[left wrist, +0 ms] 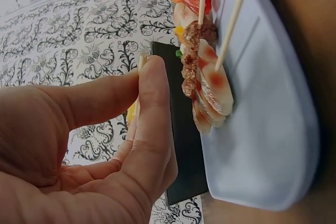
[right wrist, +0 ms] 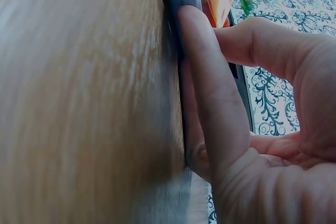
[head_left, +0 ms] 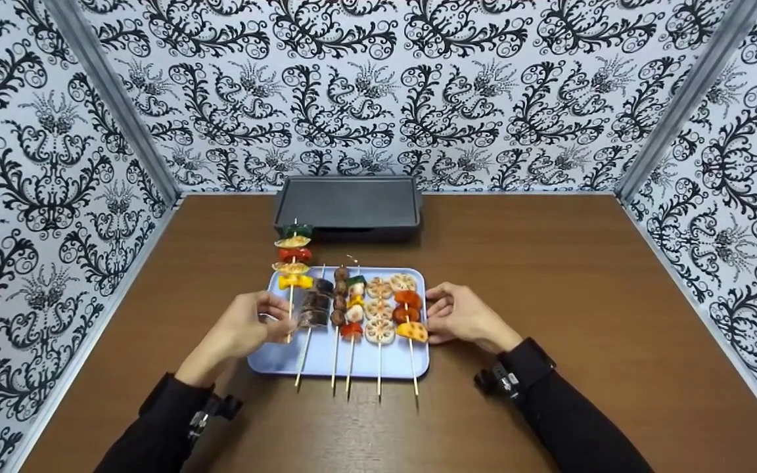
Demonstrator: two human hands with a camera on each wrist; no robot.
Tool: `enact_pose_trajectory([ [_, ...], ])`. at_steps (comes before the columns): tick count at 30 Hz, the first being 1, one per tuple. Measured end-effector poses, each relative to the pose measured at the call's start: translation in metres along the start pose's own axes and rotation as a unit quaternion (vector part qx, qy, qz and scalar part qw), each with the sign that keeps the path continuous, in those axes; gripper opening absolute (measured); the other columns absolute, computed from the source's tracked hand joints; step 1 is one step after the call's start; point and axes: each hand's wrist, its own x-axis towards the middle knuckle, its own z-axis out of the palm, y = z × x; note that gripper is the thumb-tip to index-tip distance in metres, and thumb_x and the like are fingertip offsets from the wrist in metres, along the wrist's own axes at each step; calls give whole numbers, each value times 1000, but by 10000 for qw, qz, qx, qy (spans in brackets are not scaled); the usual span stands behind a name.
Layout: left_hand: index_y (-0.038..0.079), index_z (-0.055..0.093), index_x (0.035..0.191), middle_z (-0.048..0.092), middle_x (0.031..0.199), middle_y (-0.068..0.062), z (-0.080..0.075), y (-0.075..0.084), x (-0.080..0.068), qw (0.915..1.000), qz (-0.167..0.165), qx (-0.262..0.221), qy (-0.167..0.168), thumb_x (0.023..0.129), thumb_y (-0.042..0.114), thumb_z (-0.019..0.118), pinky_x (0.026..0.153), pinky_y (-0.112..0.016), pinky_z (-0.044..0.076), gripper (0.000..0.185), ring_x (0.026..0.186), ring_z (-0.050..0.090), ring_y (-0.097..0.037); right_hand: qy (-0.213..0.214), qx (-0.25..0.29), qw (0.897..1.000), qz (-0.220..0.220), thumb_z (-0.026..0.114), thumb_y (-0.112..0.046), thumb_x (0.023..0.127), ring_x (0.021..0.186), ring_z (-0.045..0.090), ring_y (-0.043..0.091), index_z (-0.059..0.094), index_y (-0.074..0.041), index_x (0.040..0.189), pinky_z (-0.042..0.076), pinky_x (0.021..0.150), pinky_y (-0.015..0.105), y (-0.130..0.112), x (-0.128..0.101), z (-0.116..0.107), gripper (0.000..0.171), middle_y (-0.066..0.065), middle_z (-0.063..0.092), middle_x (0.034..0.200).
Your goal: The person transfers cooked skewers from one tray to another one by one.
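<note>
My left hand (head_left: pixel 257 323) pinches the lower stick of a vegetable skewer (head_left: pixel 294 254) between thumb and fingertips. The skewer points away, with yellow, red and dark green pieces and pale slices between; in the left wrist view the hand hides most of it. It overlaps the far left corner of a pale blue tray (head_left: pixel 273 360). My right hand (head_left: pixel 467 315) grips the tray's right rim, fingertips against its outer side. On the tray lie a dark fish-like chunk skewer (head_left: pixel 316 303), a meatball skewer (head_left: pixel 340 299), a mixed vegetable skewer (head_left: pixel 355 302), lotus root slices (head_left: pixel 378 309) and an orange-red vegetable skewer (head_left: pixel 408 315).
A dark grey flat griddle (head_left: pixel 351 202) stands behind the tray near the back wall. The skewer sticks jut over the tray's near edge. Brown wooden table (head_left: pixel 549 263) surrounds it, enclosed by patterned walls (head_left: pixel 365 85) on the back and both sides.
</note>
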Motion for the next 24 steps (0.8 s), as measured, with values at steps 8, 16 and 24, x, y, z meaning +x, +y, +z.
enact_pose_trajectory([
  [8,-13,61,115,69,101,-20,-4,-9,-9,9999,-54,119,13,91,-4,77,75,-46,67,30,79,73,-27,22,-41,10000,21,79,8,85,87,69,28,50,8,139,68,74,46,-2,-2,0,62,25,62,109],
  [16,-12,60,116,67,102,-20,-9,-17,-17,9995,-132,230,-161,93,-3,75,75,-43,67,29,82,71,-26,25,-68,10000,43,79,8,84,87,69,28,49,8,140,67,75,46,-1,-1,1,64,25,62,109],
  [24,-10,62,114,68,99,-17,-11,-26,-24,9987,-321,382,-142,92,-1,78,71,-36,67,29,83,67,-23,12,-21,10000,41,79,9,84,87,69,29,47,8,141,67,76,46,-2,-1,1,65,25,61,109],
])
